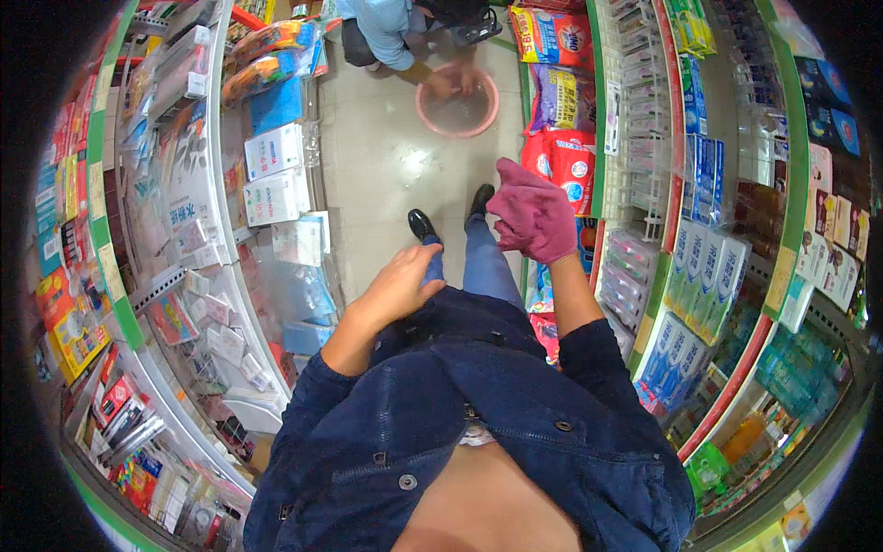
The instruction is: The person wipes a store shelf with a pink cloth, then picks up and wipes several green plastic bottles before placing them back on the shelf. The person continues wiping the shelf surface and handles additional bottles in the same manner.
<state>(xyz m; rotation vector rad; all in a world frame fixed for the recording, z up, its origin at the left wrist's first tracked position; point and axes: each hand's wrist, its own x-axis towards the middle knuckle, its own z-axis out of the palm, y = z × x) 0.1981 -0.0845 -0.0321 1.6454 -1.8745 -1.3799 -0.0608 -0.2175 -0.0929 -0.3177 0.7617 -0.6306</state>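
Note:
A dark pink cloth [537, 214] is draped over my right hand [545, 231] and hides its fingers; the hand is raised beside the right-hand shelves. My left hand [405, 276] hangs in front of my waist, fingers extended, with nothing in it. Farther up the aisle, on the tiled floor, stands a pink plastic basin [421, 110] holding murky liquid. A crouching person in a light blue top [381, 31] has both hands in or over that basin. Whether they hold something there cannot be told.
On the left, shelves carry packaged paper goods [272, 152] and stationery. Bags of laundry detergent [555, 96] line the lower right shelf beside my right hand, with toothbrush packs [628, 262] and toothpaste boxes [707, 269] farther right. Both shelf rows border the narrow aisle.

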